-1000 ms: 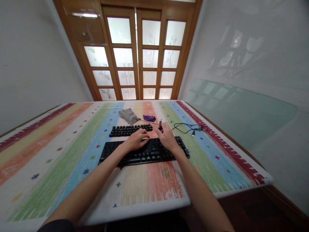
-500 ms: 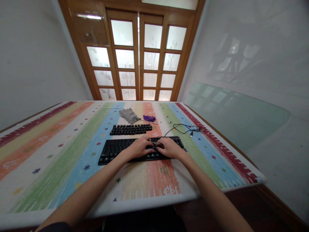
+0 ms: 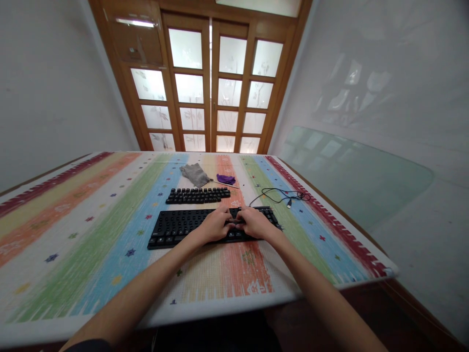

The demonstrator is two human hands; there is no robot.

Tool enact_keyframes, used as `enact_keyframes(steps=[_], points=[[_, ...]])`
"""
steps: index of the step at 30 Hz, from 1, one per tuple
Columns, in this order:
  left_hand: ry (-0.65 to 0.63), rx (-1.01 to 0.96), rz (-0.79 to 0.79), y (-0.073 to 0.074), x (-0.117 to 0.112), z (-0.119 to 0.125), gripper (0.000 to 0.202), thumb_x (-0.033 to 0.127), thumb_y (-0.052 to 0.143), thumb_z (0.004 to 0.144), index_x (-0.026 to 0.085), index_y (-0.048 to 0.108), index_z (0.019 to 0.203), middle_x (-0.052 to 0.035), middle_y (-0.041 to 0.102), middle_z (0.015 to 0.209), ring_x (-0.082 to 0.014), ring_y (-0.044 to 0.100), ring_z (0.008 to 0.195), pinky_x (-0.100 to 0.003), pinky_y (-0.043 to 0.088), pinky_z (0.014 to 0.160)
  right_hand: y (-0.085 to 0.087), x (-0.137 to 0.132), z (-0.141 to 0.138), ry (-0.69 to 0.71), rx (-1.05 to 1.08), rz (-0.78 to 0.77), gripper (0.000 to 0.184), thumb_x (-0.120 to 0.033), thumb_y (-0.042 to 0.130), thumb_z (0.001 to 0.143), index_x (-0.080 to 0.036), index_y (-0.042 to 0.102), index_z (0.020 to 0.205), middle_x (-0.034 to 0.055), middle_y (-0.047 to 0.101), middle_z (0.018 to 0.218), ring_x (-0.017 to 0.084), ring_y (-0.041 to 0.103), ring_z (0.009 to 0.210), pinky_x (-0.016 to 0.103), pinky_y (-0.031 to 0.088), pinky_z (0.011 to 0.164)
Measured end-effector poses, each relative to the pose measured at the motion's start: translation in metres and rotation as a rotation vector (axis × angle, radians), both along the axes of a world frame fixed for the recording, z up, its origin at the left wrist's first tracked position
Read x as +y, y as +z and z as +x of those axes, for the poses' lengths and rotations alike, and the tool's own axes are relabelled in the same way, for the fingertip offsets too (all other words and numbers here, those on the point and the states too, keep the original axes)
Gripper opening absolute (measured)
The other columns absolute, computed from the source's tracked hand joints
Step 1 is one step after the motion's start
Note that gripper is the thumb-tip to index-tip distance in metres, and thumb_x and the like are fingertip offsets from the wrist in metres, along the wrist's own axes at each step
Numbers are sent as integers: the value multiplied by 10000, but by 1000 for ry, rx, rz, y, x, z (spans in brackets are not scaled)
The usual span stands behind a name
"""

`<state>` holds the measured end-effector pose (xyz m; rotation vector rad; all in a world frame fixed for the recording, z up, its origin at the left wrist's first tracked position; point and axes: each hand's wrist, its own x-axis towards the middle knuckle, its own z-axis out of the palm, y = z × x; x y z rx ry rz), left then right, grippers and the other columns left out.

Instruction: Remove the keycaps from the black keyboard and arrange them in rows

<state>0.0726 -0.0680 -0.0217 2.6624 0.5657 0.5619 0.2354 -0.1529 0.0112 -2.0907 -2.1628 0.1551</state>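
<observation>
A black keyboard (image 3: 179, 227) lies on the striped tablecloth, its left part showing bare key posts with a few keycaps still on the near row. Over its right half, my left hand (image 3: 218, 224) and my right hand (image 3: 252, 222) meet with fingers closed. Between their fingertips is a thin, slender metal-looking tool (image 3: 234, 221); its exact kind is hidden by the fingers. Just beyond the keyboard, several black keycaps (image 3: 198, 195) sit in close rows.
Behind the keycaps lie a grey cloth glove (image 3: 195, 174), a crumpled purple cloth (image 3: 225, 179) and a thin rod (image 3: 220, 183). A coiled black USB cable (image 3: 282, 194) rests at the right. The table's near edge (image 3: 205, 313) is close to my body.
My hands have drawn slightly closer together, and the tool between the fingertips now lies more level. The keyboard and the rows of keycaps stay in place.
</observation>
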Motion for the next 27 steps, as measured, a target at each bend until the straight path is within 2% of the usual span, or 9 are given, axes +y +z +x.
enact_keyframes(steps=[7,15,27], points=[[-18,-68,76,-6,-6,0,162,161,542,865,157,658,753,-71,580,858,-185,558,791,-310,477,748,-1,0,-5,-4,-17,10,123,-250,671,833,-188,719,927,111,648,1004,241,631,882,294,407,675],[-57,-66,114,-9,-4,2,187,196,533,898,147,653,762,-77,565,852,-192,562,808,-314,477,768,-13,0,-2,43,-73,71,103,-172,584,848,-172,667,909,96,627,995,213,606,828,287,370,627],[-93,-119,117,-17,0,5,234,284,523,937,141,642,795,-84,569,858,-206,571,831,-331,486,793,-25,0,3,78,-19,148,127,-110,570,815,-153,645,909,92,624,980,214,592,874,284,390,684]])
